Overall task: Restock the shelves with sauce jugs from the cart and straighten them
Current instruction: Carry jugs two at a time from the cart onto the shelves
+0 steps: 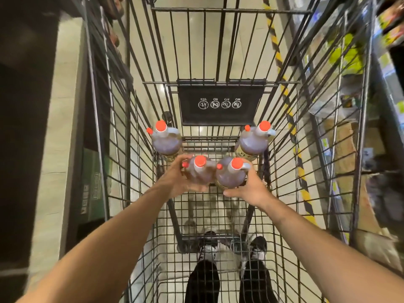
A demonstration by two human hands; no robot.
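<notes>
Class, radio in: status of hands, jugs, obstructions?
Left hand and right hand clasping two near jugs. Two far jugs untouched. Nothing blocking.

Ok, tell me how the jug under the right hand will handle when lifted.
The jug looks full of dark sauce, so probably heavy. The right hand only cups its smooth side, so it may slip; its handle likely gives a surer grip.

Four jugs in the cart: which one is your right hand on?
The near-right jug: the right hand cups its outer side. The left hand is on the near-left jug; the two far jugs stand untouched.
</notes>
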